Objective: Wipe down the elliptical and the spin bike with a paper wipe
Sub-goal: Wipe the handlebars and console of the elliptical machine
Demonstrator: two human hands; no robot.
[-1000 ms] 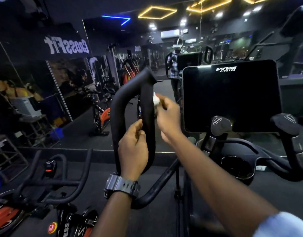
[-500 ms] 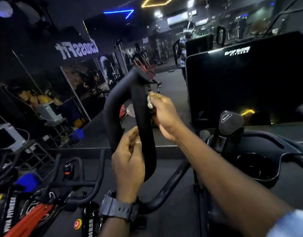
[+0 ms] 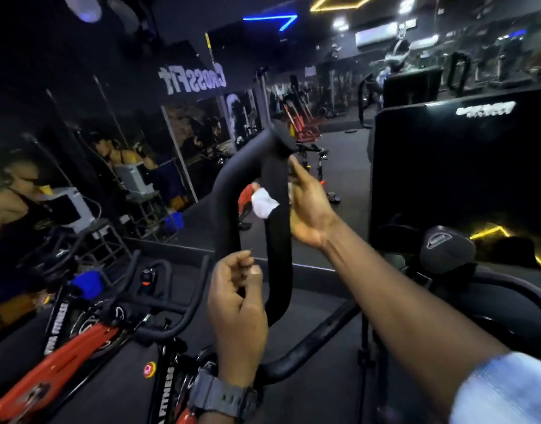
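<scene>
The loop of the elliptical handle leaves a narrow opening, partly filled by the white paper wipe and the left hand at its lower end. To its right, the console screen blocks the way. Left and below, the spin bike handlebars crowd the floor.

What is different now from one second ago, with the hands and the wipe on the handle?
The right hand has wrapped further around the handle, so the paper wipe now shows on its left side instead of the right. The left hand still grips the handle lower down.
</scene>
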